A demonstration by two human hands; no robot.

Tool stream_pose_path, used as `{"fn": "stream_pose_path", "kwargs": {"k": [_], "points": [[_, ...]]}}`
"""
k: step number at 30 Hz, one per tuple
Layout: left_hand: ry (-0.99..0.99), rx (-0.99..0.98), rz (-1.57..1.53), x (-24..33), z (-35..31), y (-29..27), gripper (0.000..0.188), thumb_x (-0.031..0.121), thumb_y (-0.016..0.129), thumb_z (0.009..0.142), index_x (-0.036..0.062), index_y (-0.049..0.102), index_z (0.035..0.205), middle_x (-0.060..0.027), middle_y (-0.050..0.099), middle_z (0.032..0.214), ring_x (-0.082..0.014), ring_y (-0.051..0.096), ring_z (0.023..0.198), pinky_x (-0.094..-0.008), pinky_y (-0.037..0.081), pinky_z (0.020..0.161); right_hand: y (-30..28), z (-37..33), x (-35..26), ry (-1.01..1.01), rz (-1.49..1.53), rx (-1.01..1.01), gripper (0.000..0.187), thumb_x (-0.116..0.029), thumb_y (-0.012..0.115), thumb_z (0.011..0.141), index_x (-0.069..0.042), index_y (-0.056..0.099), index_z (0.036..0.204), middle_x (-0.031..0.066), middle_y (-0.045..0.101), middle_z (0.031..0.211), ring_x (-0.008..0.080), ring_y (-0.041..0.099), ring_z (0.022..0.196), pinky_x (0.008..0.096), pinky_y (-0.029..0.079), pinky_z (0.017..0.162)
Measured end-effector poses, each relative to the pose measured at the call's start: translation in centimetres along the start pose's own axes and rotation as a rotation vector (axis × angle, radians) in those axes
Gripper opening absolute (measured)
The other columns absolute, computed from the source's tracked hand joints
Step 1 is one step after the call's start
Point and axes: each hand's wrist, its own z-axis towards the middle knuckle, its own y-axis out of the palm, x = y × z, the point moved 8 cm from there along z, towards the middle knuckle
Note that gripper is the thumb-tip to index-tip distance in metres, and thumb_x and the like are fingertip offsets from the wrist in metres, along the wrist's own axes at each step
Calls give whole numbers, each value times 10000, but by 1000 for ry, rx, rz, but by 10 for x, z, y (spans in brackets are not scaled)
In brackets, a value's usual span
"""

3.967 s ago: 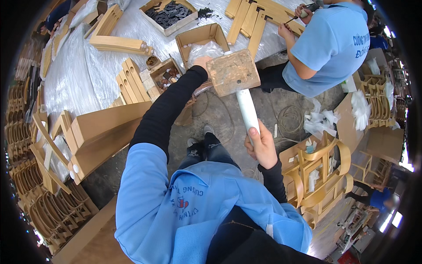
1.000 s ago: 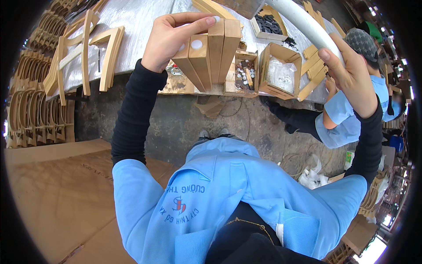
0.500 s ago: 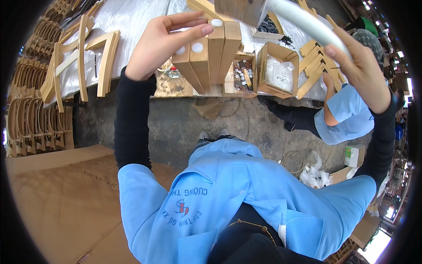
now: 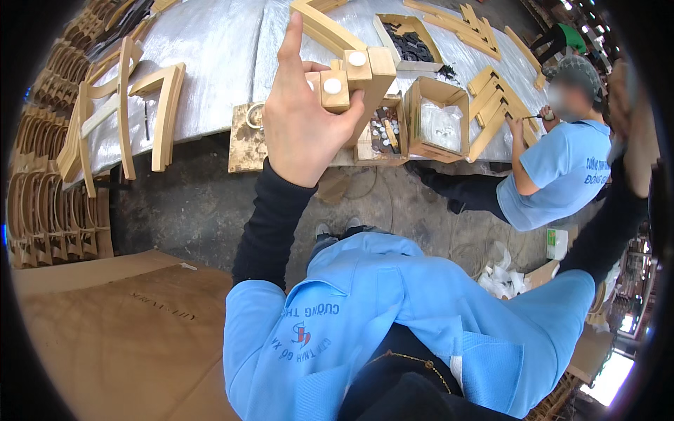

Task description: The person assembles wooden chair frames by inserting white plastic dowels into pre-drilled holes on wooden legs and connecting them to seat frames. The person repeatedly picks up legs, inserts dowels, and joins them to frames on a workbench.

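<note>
2 white caps (image 4: 333, 85) top our wooden legs (image 4: 365, 84); left hand (image 4: 302, 119) grips them, right hand (image 4: 635, 140) blurred, grasp unclear. Keep ends level.

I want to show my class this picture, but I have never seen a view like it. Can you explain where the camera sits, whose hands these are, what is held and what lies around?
The camera sits on a person's head and looks down through a very wide lens, so straight edges bend. The blue shirt at the bottom is the wearer's own. Their left hand holds up a bundle of wooden legs whose ends carry round white caps. Their right hand is raised at the picture's blurred right edge; what it holds cannot be made out. Beyond lies a sheet-covered table with wooden frame parts and open cardboard boxes. A co-worker in blue sits beside it.
</note>
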Motion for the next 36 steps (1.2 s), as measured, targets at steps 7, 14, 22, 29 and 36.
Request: {"fn": "stream_pose_path", "kwargs": {"k": [7,14,22,29,36], "points": [[-30,50,91,-5,-6,-10,1064,133,860,685,56,214,1527,-123,670,912,-238,700,852,-355,588,722,116,19,-129,67,-214,-429,455,-298,602,990,21,556,1311,92,655,837,183,643,659,346,544,798],[-78,12,-22,-5,-2,-4,1083,155,877,675,64,215,1528,-125,670,918,-266,696,882,-365,576,780,27,12,-144,-279,-536,41,460,-265,710,835,-38,619,1224,94,674,1079,159,653,923,260,522,752],[106,164,403,31,-8,-8,1116,229,889,693,53,189,1543,-184,408,1347,-335,407,1317,-494,438,1078,79,-1,-128,216,278,-202,381,-346,643,968,-36,610,1186,97,616,759,190,604,631,306,473,583],[401,25,-503,70,-99,169,421,55,661,831,61,500,1219,-109,596,1049,-302,591,1014,-459,465,971,167,-157,-57,1022,707,-46,348,-348,655,969,-19,601,1067,43,589,736,97,557,675,285,476,612],[-41,-798,-144,-103,-155,492,221,-11,596,801,24,690,998,-199,695,939,-373,676,927,-440,536,849,207,-256,-42,1108,669,41,385,-405,644,959,-31,566,1008,194,655,826,380,695,812,415,525,701]]}}
